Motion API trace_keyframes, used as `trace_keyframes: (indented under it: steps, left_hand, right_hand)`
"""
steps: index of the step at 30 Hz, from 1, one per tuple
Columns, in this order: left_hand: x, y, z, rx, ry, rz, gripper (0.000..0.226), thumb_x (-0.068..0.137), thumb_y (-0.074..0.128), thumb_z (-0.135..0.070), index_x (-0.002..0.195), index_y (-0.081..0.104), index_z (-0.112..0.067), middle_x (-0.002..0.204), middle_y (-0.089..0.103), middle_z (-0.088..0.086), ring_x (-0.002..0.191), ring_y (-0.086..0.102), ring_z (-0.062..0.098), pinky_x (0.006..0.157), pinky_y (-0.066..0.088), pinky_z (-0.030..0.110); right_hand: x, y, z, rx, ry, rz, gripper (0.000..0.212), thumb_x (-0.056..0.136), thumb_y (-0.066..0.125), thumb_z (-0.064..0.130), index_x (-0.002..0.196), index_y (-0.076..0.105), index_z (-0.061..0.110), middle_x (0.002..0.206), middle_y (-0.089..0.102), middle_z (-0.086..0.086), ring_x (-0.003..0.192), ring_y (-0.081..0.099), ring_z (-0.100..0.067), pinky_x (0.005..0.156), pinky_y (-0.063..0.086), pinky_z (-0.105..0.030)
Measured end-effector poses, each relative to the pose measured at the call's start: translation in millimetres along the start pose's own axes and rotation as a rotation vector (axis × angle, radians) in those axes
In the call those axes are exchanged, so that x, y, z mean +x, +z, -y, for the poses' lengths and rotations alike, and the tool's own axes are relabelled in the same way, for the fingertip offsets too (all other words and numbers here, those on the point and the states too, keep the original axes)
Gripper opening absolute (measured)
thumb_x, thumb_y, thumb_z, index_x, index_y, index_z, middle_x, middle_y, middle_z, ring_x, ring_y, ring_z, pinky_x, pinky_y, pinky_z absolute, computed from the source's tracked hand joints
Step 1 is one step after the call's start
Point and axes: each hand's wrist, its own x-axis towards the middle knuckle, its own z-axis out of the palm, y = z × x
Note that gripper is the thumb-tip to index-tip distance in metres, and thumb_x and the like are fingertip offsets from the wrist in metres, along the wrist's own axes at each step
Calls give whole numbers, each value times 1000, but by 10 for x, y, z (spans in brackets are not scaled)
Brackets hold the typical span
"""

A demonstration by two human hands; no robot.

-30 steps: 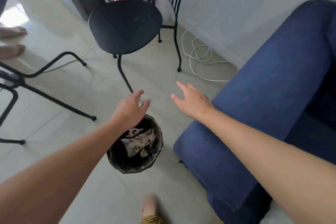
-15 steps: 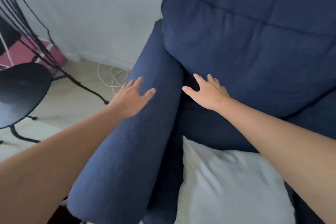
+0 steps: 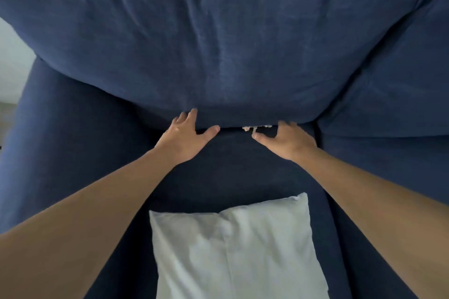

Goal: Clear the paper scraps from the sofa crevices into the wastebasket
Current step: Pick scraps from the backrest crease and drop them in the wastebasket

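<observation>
I face a dark blue sofa. Its big back cushion (image 3: 218,56) meets the seat cushion (image 3: 230,172) in a crevice. White paper scraps (image 3: 255,127) peek out of that crevice under the cushion's lower edge. My left hand (image 3: 187,136) lies open at the crevice, its fingers against the underside of the back cushion, left of the scraps. My right hand (image 3: 286,141) is open just right of the scraps, fingertips at the crevice and thumb pointing at them; it holds nothing. The wastebasket is out of view.
A white pillow (image 3: 235,250) lies on the seat near me, between my forearms. The sofa's left armrest (image 3: 48,153) runs down the left side. A second back cushion (image 3: 388,92) and seat section sit at the right.
My view has swung from the wastebasket and floor, past the armrest, onto the sofa's back. Both hands have travelled from above the wastebasket to the crevice under the back cushion.
</observation>
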Motion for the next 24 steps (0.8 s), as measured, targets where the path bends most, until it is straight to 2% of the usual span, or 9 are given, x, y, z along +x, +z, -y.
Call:
trace_keyframes:
  steps: [2,5,9,13,15,18,21,24]
  left_hand:
    - [196,186,-59,49,-30,-19,92,81,42,-79,155,20,-28,161,16,8,140,35,30,106,41,42]
    - [354,384,-110,126,-96,-114,83,82,47,-75,141,38,-18,146,24,14,119,50,32,92,51,42]
    - [498,484,-15,184,-82,-117,75,83,47,-74,130,48,-15,127,47,10,117,50,27,96,48,46]
    - [627,465,113,230,-108,49,74,84,38,-77,119,61,-16,116,63,2,109,57,22,97,46,45]
    - [676,454,167,239,-123,93,74,84,36,-79,118,61,-18,114,64,-1,108,58,21,98,45,45]
    - [713,453,230,228,-141,146,77,83,32,-81,120,61,-20,116,64,-3,111,57,20,100,43,46]
    - [722,454,263,213,-147,169,76,83,32,-81,120,61,-21,115,64,-4,109,57,20,100,42,46]
    - [681,445,273,169,-158,179,72,86,35,-77,125,59,-20,122,62,-2,113,56,20,102,42,44]
  right_hand:
    - [223,142,-108,9,24,36,99,76,46,84,150,36,18,153,40,-4,138,40,-26,104,42,-48]
    - [524,376,-123,-7,60,29,105,76,46,84,152,34,13,155,36,-6,143,33,-25,110,34,-51]
    - [815,715,41,19,178,-2,123,73,44,89,159,13,7,166,6,-14,154,2,-29,120,8,-59]
    - [1018,946,306,150,342,-58,133,69,44,91,158,-4,4,165,-14,-21,152,-17,-34,117,-7,-63]
    - [1099,1026,393,202,404,-114,127,73,49,86,160,-2,7,164,-15,-22,151,-18,-35,115,-10,-63]
    - [1159,1105,429,248,460,-190,103,87,55,67,161,5,14,165,-14,-19,152,-18,-33,118,-9,-62]
    - [1198,1128,428,300,498,-254,75,98,53,43,159,17,18,166,-9,-15,153,-14,-29,119,-7,-59]
    - [1187,1099,427,307,503,-274,62,101,49,25,157,25,16,166,-3,-14,153,-11,-28,119,-5,-59]
